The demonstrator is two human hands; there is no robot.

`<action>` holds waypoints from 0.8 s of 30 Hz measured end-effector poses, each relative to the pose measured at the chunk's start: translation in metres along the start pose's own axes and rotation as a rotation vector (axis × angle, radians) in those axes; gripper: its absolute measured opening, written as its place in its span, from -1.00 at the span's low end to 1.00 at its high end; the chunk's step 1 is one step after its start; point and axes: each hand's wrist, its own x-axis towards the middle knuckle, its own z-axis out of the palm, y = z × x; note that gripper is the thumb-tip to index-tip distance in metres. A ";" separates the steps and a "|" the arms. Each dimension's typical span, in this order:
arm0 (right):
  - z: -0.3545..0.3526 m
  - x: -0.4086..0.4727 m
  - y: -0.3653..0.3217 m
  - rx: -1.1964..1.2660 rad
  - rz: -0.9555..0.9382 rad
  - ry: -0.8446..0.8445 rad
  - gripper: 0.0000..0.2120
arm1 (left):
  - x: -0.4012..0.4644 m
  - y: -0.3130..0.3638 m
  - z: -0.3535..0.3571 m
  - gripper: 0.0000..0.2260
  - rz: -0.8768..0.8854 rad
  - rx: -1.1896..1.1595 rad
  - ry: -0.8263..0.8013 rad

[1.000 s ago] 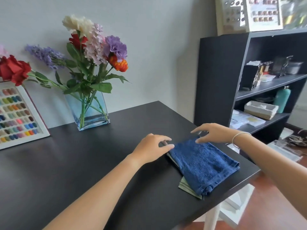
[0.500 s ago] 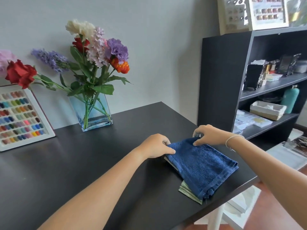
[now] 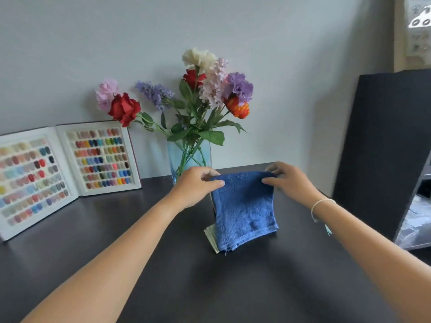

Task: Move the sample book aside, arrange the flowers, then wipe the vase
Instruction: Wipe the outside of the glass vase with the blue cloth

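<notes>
- Lifting off the dark tabletop (image 3: 116, 264) now, the blue terry cloth (image 3: 245, 206) hangs pinched by left hand (image 3: 194, 188) and right hand (image 3: 290, 180) fingers.
- Wiping looks imminent: the blue glass vase (image 3: 173, 159) stands just behind.

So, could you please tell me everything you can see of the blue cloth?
The blue cloth looks like terry towelling, with a looped pile and a stitched hem along its lower edge. The left hand and the right hand each pinch an upper corner, so its top edge is lifted and it drapes down in front of the vase. Its lower end rests on a folded green cloth on the dark table. A loose thread hangs from one bottom corner.
</notes>
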 end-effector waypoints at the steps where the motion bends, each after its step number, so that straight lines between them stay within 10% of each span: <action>1: 0.011 0.006 -0.007 0.030 0.001 0.034 -0.87 | 0.000 -0.007 -0.009 -0.93 0.005 -0.012 0.043; 10: 0.109 0.042 -0.063 0.315 0.077 0.335 -0.93 | 0.015 -0.068 -0.056 -0.93 -0.004 -0.109 0.326; 24: 0.194 0.096 -0.059 0.471 0.131 0.535 -0.82 | 0.080 -0.154 -0.070 -0.90 -0.125 -0.304 0.285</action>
